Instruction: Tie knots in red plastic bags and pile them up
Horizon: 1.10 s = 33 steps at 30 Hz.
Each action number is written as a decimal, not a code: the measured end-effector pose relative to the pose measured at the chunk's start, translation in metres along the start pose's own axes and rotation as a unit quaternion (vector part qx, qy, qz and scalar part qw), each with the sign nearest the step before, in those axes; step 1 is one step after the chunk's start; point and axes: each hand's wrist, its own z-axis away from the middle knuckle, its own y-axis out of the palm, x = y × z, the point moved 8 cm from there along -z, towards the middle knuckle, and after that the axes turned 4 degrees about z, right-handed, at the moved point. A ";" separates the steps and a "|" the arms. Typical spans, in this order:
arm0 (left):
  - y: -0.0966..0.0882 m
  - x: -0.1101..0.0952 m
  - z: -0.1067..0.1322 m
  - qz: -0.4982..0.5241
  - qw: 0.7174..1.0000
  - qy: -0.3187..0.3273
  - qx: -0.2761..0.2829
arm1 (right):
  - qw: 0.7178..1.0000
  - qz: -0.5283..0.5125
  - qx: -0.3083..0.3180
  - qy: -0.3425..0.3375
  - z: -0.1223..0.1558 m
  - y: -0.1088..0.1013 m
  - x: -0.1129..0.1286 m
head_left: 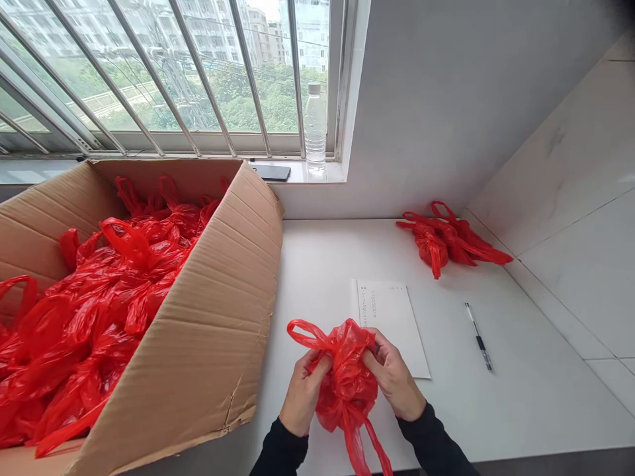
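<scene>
Your left grip (pixel 301 391) pinches one side of a bunched red plastic bag (pixel 347 380) and your right grip (pixel 395 378) pinches the other, holding it above the near part of the desk (pixel 317 264). To your left, a cardboard box (pixel 208 297) holds many similar bags (pixel 133 277). Just beyond your right grip lies white paper (pixel 401 330) with writing; a pen (pixel 479 338) lies to its right, and more red bags (pixel 446 239) sit near the corner.
</scene>
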 end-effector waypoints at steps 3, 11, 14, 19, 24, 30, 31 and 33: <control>-0.005 0.004 0.000 -0.006 1.000 -0.010 -0.018 | 0.999 0.021 0.024 -0.003 -0.001 0.004 0.003; 0.019 -0.010 0.009 0.010 0.995 0.006 0.098 | 0.999 0.040 -0.005 0.015 -0.002 -0.001 -0.009; 0.022 -0.010 0.006 -0.004 0.996 0.021 0.091 | 0.999 0.042 -0.020 0.021 0.000 -0.004 -0.010; 0.014 -0.006 0.002 0.004 0.999 0.013 0.049 | 0.999 0.036 0.022 0.019 0.002 0.001 -0.005; 0.018 -0.003 0.008 0.050 0.992 -0.021 0.114 | 0.997 -0.041 -0.062 0.019 0.000 -0.020 -0.009; 0.004 0.003 0.006 0.014 0.997 -0.002 0.075 | 0.991 -0.112 -0.053 0.057 0.003 -0.015 -0.005; 0.001 0.003 0.004 0.016 0.998 0.007 0.058 | 0.992 -0.105 -0.034 0.063 0.004 -0.010 -0.002; -0.003 0.002 0.002 0.019 0.999 0.019 0.042 | 0.994 -0.084 0.008 0.064 0.006 -0.001 0.002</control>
